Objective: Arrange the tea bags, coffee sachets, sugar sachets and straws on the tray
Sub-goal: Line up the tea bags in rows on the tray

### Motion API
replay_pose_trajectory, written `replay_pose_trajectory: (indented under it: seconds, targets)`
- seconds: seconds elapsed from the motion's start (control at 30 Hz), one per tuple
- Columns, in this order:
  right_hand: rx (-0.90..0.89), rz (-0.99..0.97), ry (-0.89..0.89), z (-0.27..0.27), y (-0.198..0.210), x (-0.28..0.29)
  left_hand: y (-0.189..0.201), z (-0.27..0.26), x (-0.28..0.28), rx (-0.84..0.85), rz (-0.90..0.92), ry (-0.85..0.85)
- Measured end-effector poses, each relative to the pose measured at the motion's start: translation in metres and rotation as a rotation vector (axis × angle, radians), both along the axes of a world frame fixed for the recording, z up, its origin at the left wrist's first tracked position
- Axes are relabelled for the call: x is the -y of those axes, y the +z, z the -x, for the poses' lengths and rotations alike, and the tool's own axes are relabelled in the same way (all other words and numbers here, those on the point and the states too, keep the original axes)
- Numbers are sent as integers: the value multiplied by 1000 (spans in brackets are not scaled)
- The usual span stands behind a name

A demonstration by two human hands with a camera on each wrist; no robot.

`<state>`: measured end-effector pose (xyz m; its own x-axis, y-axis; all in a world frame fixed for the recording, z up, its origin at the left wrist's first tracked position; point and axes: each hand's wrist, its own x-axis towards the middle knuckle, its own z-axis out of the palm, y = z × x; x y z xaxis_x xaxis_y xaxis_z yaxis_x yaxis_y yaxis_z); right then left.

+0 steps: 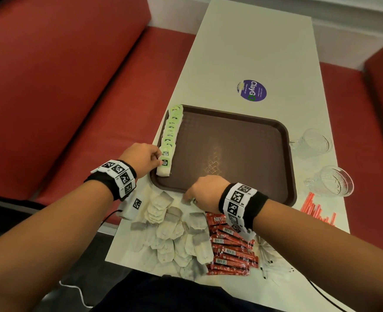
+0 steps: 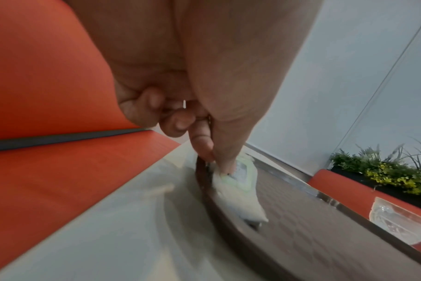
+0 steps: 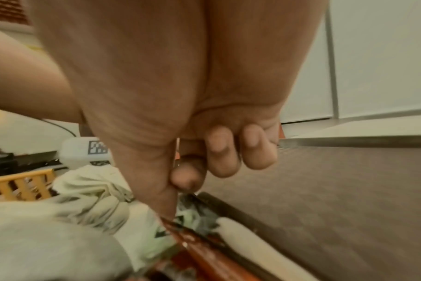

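Left hand pinches the nearest tea bag of the row along the tray left edge, right hand pinching a loose bag (hard to see) from the pile; coffee sachets, straws untouched, sugar sachets unclear.

White table, tray, sachets, glasses
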<state>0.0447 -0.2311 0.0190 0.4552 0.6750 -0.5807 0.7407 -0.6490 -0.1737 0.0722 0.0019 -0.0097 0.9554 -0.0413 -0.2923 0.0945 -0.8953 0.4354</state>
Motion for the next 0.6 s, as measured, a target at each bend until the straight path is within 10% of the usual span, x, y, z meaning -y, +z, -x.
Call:
replay_pose_trajectory:
  seconds: [0.6]
  targets:
    - [80,52,158,-4,-4,-18,22,19,16,-8,-2,-138]
